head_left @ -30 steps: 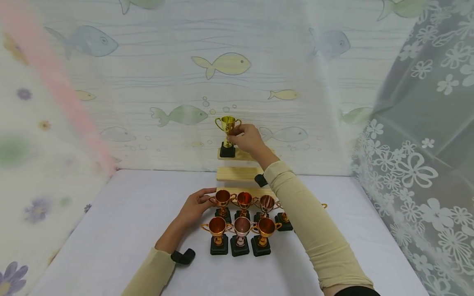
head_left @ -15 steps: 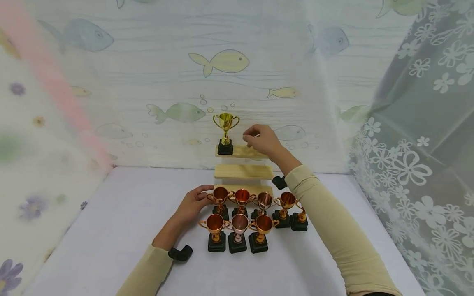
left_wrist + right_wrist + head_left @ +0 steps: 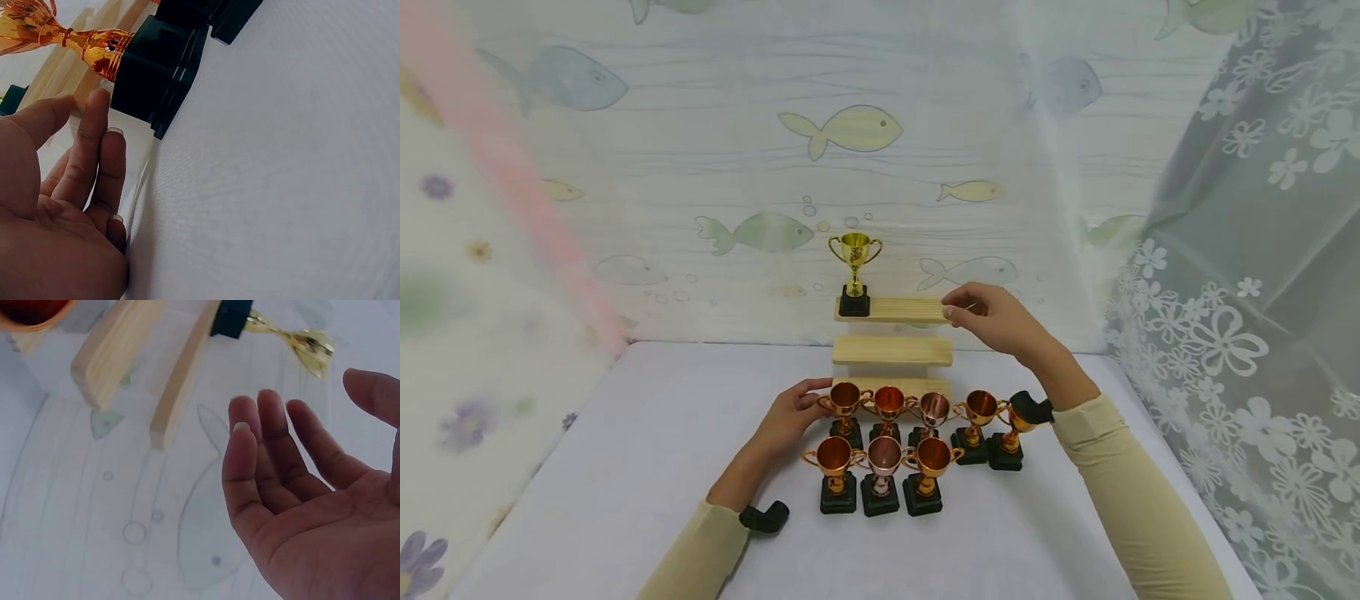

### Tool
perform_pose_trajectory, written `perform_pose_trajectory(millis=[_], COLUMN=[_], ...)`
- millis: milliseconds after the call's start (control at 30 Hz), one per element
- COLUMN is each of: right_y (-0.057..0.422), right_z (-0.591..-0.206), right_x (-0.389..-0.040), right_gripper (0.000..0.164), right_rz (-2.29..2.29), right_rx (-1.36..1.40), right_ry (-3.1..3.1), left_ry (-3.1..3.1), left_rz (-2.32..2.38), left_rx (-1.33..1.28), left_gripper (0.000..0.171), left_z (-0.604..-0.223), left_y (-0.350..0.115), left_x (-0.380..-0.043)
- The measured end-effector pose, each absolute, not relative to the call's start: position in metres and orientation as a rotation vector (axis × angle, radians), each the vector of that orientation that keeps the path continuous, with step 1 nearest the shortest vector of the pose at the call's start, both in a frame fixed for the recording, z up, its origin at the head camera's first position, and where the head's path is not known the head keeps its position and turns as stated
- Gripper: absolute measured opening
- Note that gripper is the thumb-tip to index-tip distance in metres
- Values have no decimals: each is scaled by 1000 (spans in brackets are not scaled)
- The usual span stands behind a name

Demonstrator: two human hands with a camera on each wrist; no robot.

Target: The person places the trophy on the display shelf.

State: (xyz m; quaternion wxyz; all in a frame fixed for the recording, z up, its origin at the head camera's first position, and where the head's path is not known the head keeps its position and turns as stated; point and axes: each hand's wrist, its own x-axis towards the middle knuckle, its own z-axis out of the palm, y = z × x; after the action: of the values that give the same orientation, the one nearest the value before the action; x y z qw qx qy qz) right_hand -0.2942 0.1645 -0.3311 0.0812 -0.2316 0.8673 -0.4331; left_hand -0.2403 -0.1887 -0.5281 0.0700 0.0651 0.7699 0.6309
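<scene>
"Gold cup point(image 3: 854, 279) first: where is it?"

"Upright on the top board point(image 3: 910, 310), its black base just inside the left end and close to the front edge."

"Room to move up there?"

"Bare wood runs from the base to the board's right end. Behind hangs the fish curtain point(image 3: 737, 142)."

"And the hands?"

"The right hand point(image 3: 996, 319) is at that right end, apart from the cup. Its fingers are loosely bent, thumb well away from them, and it has hold of nothing. The left hand point(image 3: 790, 414) is low down, fingers nearly straight, tips at the left end of the bottom board point(image 3: 913, 383). Whether it pinches the wood or only rests there, I cannot tell."

"What stands in the way?"

"Eight coppery cups point(image 3: 883, 454), upright on the desk point(image 3: 662, 467), five behind and three in front. They crowd together and hide much of the bottom board; one base is just beside the left fingers. The two rightmost stand past that board's end. The middle board point(image 3: 892, 351) shows above them."

"Around the cups?"

"White cloth stretches out on both sides, to a lacy flower curtain point(image 3: 1240, 333) at the right and a flowered one point(image 3: 467, 417) at the left."
</scene>
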Motion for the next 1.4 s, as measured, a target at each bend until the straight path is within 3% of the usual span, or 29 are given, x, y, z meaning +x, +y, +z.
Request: perform_pose_trajectory(millis=[333, 600, 1067, 1400], right_y=[219, 258, 296, 297], right_z=[-353, -397, -465, -496], right_x=[-254, -231, -229, -236], right_gripper=[42, 35, 69, 49], right_rz=[-1418, -1503, -1482, -1496], right_rx=[-625, -619, -833, -638], right_ry=[2689, 2734, 2455, 2359], left_ry=[2342, 2348, 2352, 2362], left_rz=[1870, 1880, 1870, 1866], left_rx=[190, 203, 204, 197], left_gripper=[44, 45, 46, 45], left_z=[-529, -533, -533, -532], left_y=[-188, -187, -187, -186], left_x=[-239, -239, -242, -242])
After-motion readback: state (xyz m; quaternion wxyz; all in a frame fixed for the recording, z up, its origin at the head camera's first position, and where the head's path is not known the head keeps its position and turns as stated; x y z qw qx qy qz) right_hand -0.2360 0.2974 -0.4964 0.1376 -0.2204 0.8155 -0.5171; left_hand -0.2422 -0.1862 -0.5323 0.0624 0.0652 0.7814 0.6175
